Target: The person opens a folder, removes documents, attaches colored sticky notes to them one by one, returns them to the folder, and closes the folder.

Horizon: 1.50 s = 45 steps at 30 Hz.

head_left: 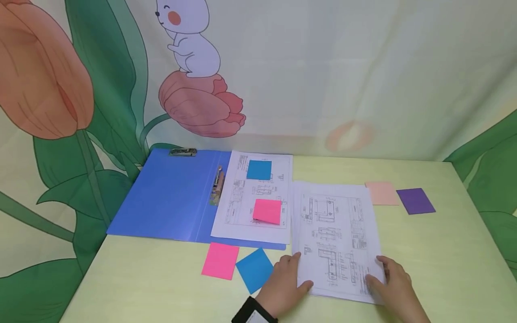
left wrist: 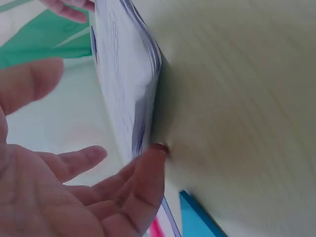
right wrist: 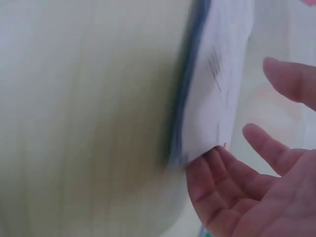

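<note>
A stack of white paper sheets (head_left: 333, 242) printed with line drawings lies on the table, right of a blue folder (head_left: 165, 193). My left hand (head_left: 284, 282) is at the stack's left edge, its fingertips touching the sheets' side while the thumb stands apart near the lower corner. At the opposite edge, my right hand (head_left: 393, 280) touches the paper with its lower fingers; in the right wrist view its thumb (right wrist: 291, 81) is spread away. The stack's edge (left wrist: 148, 74) shows many layers in the left wrist view. Neither hand wraps around the paper.
The open folder has metal clips (head_left: 218, 186) and carries other printed sheets (head_left: 238, 224) with a blue note (head_left: 259, 170) and a pink note (head_left: 267, 211) on top. A pink note (head_left: 220, 261) and a blue note (head_left: 254, 270) lie in front; pale pink (head_left: 383, 194) and purple notes (head_left: 416, 201) lie right.
</note>
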### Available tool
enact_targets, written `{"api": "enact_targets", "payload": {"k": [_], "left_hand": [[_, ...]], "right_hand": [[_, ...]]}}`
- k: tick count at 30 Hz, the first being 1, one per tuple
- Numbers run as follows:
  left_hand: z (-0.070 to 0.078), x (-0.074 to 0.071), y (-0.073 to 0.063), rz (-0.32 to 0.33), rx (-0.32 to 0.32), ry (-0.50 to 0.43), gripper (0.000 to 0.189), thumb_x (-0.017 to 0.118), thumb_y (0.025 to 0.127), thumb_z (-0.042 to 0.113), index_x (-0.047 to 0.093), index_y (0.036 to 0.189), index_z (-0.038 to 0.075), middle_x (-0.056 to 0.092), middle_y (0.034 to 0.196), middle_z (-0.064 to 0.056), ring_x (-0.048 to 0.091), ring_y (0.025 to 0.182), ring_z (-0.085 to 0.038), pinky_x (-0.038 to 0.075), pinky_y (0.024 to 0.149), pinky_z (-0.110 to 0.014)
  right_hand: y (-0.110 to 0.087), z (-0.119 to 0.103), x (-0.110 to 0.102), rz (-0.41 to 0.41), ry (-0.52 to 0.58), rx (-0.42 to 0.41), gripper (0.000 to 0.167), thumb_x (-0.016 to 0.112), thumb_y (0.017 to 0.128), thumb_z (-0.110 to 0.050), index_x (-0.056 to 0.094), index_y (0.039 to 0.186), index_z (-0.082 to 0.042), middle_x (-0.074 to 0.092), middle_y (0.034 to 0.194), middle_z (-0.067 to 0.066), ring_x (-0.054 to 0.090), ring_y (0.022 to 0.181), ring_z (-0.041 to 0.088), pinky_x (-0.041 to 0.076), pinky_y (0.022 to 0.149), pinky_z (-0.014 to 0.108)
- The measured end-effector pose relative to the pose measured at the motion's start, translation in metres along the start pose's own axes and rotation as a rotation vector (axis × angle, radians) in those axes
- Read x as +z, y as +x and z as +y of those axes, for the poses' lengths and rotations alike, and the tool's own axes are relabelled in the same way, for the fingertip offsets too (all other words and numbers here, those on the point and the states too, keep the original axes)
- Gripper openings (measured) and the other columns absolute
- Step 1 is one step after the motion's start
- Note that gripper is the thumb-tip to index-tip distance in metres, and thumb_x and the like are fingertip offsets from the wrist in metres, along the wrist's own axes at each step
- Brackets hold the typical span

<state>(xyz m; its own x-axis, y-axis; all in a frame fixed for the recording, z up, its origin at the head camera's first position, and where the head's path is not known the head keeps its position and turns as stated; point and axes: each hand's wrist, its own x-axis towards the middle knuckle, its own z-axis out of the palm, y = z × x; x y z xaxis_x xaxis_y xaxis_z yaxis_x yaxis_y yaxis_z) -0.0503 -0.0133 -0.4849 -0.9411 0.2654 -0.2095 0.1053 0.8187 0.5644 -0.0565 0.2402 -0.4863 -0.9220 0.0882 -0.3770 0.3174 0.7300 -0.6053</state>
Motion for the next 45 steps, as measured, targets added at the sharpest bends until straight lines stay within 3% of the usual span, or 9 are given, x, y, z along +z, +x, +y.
{"api": "enact_targets", "payload": {"k": [6, 13, 16, 20, 26, 30, 35, 41, 45], "left_hand": [[-0.006, -0.006, 0.008, 0.021, -0.095, -0.247, 0.069, 0.063, 0.087, 0.018, 0.026, 0.141, -0.005, 0.055, 0.117, -0.021, 0.058, 0.1, -0.028, 0.047, 0.083, -0.045], [-0.014, -0.015, 0.009, -0.083, -0.105, -0.56, 0.036, 0.056, 0.089, 0.007, 0.045, 0.123, 0.001, 0.06, 0.086, -0.007, 0.058, 0.053, -0.021, 0.042, 0.049, -0.031], [-0.02, -0.023, 0.0, -0.12, -0.044, -0.636, 0.037, 0.055, 0.089, 0.004, 0.044, 0.125, 0.005, 0.06, 0.093, -0.008, 0.061, 0.064, -0.018, 0.047, 0.058, -0.032], [-0.027, -0.031, -0.014, -0.17, 0.06, -0.648, 0.041, 0.053, 0.089, 0.001, 0.042, 0.127, 0.011, 0.058, 0.114, -0.009, 0.06, 0.091, -0.017, 0.047, 0.077, -0.04], [-0.028, -0.029, -0.017, -0.111, 0.057, -0.677, 0.039, 0.052, 0.09, 0.004, 0.039, 0.126, 0.013, 0.053, 0.123, -0.007, 0.054, 0.107, -0.019, 0.044, 0.09, -0.043], [-0.025, -0.03, -0.016, 0.001, 0.043, -0.833, 0.047, 0.055, 0.091, 0.008, 0.038, 0.135, 0.016, 0.053, 0.126, -0.007, 0.054, 0.112, -0.025, 0.043, 0.091, -0.05], [-0.026, -0.032, -0.017, 0.004, 0.079, -0.953, 0.042, 0.065, 0.086, 0.01, 0.051, 0.124, 0.02, 0.062, 0.115, -0.002, 0.062, 0.1, -0.019, 0.048, 0.085, -0.044], [-0.022, -0.024, -0.015, -0.004, 0.057, -0.95, 0.037, 0.066, 0.086, 0.019, 0.054, 0.121, 0.019, 0.065, 0.11, -0.001, 0.064, 0.093, -0.016, 0.051, 0.079, -0.039], [-0.015, -0.018, -0.009, -0.007, -0.02, -0.946, 0.039, 0.064, 0.087, 0.024, 0.05, 0.123, 0.014, 0.066, 0.104, -0.005, 0.065, 0.088, -0.017, 0.053, 0.072, -0.034]], "right_hand": [[0.006, -0.006, -0.001, -0.022, 0.138, -0.025, 0.067, 0.062, 0.087, -0.013, 0.024, 0.138, 0.008, 0.035, 0.129, 0.03, 0.044, 0.107, 0.038, 0.043, 0.083, 0.046], [0.02, 0.0, -0.001, -0.08, 0.179, 0.047, 0.076, 0.064, 0.086, -0.018, 0.019, 0.138, 0.014, 0.044, 0.105, 0.024, 0.048, 0.092, 0.03, 0.045, 0.068, 0.031], [0.022, 0.003, -0.002, -0.117, 0.281, 0.061, 0.079, 0.062, 0.088, -0.03, 0.019, 0.14, 0.011, 0.046, 0.11, 0.022, 0.05, 0.095, 0.027, 0.045, 0.072, 0.031], [0.019, 0.002, -0.005, -0.154, 0.571, 0.012, 0.065, 0.057, 0.091, -0.034, 0.029, 0.14, -0.002, 0.057, 0.12, 0.013, 0.06, 0.098, 0.024, 0.046, 0.079, 0.031], [0.0, -0.019, -0.007, -0.018, 0.837, -0.158, 0.042, 0.059, 0.091, -0.026, 0.047, 0.127, -0.008, 0.065, 0.106, -0.013, 0.063, 0.095, 0.009, 0.049, 0.077, 0.026], [-0.013, -0.032, -0.006, 0.064, 0.812, -0.236, 0.039, 0.062, 0.09, -0.018, 0.051, 0.125, -0.004, 0.065, 0.108, -0.013, 0.062, 0.096, 0.007, 0.047, 0.078, 0.021], [-0.017, -0.029, -0.003, -0.017, 0.809, -0.265, 0.039, 0.064, 0.087, -0.009, 0.051, 0.123, -0.004, 0.066, 0.107, -0.009, 0.064, 0.094, 0.014, 0.049, 0.078, 0.025], [-0.012, -0.011, 0.004, -0.194, 0.674, -0.12, 0.048, 0.064, 0.087, -0.024, 0.046, 0.129, -0.012, 0.062, 0.118, -0.001, 0.062, 0.101, 0.02, 0.048, 0.085, 0.04], [-0.01, 0.006, 0.008, -0.173, 0.604, 0.045, 0.055, 0.061, 0.089, -0.028, 0.04, 0.135, -0.005, 0.062, 0.115, 0.013, 0.064, 0.093, 0.026, 0.051, 0.077, 0.042]]}}
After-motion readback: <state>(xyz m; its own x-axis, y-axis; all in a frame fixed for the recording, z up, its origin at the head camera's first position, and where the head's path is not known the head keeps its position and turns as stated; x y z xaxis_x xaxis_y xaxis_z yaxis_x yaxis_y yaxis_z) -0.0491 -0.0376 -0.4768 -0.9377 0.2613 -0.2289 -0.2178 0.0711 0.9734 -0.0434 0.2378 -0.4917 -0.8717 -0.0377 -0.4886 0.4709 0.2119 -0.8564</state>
